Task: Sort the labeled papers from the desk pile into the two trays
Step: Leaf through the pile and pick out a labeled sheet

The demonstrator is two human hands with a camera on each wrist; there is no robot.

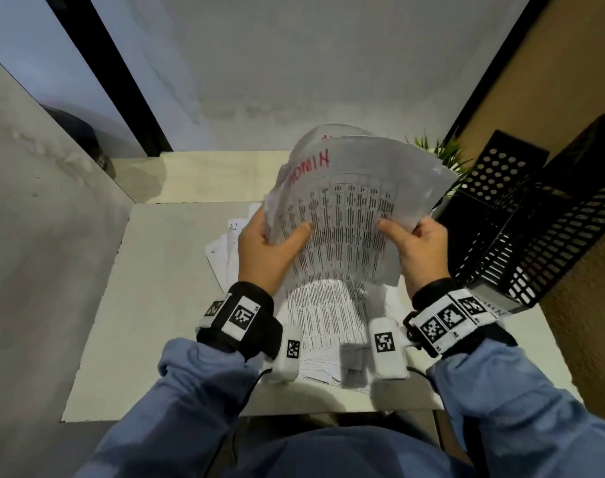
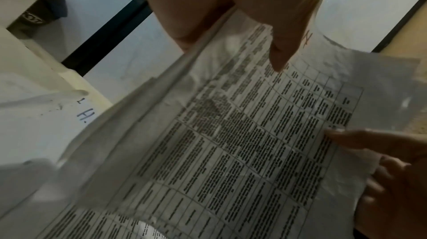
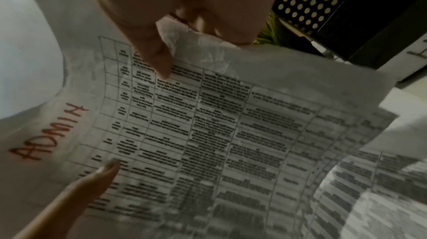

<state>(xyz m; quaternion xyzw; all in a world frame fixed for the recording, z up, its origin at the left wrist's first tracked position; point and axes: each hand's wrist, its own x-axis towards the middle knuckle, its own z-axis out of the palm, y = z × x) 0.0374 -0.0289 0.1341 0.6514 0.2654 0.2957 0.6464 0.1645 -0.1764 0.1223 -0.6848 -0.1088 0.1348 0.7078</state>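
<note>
**Head view: ADMIN sheet held up over the pile**

Item 1, sheet (image 1: pixel 356 208): white paper with a printed table, "ADMIN" handwritten in red near its far edge. Raised off the desk and bowed, above the pile, with at least one more sheet behind it. Creased where the right hand grips.

Item 2, left hand (image 1: pixel 270 250): grips the sheet's left edge, thumb pressed flat on the printed face, fingers curled behind the paper.

Item 3, right hand (image 1: pixel 421 250): grips the sheet's right edge, thumb on the printed face, fingers folded behind. Right wrist view shows the paper crumpled at that pinch (image 3: pixel 196 42).

Item 4, pile (image 1: pixel 325 319): loose printed sheets lying flat on the desk (image 1: pixel 149 305), directly under the raised sheet, between the two wrists. One sheet at the pile's left bears blue handwriting, too partial to read.

Item 5, trays (image 1: pixel 521 229): black perforated units at the desk's right edge, just beside the right hand. A white label sits on the near end; text unclear.

Item 6, plant (image 1: pixel 442 153): green leaves behind the sheet, left of the trays.
</note>
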